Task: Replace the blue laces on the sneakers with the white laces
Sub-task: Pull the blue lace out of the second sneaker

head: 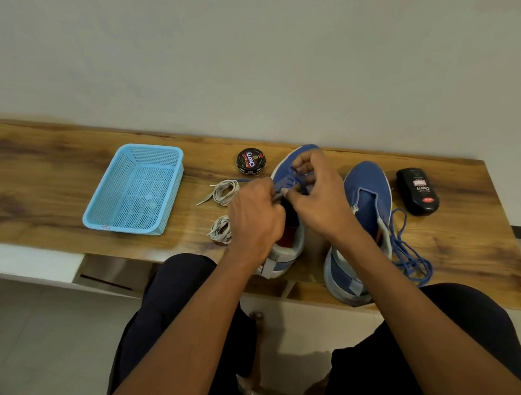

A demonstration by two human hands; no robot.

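Pinched between the curled fingers of the left hand (256,219) and the right hand (321,198) is the blue lace (298,180) still threaded in the left sneaker (285,170) on the wooden table (48,170). Leftmost stands a blue basket (134,190), then two white lace bundles (224,190), a polish tin (250,161), the unlaced right sneaker (366,195), a loose blue lace (410,260) and a black bottle (417,191).

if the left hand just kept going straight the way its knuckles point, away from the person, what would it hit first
Probably the blue lace and upper of the left sneaker, which the left hand already touches. Past the shoe's toe, the round polish tin lies roughly in that line, though depth from this one view is uncertain.
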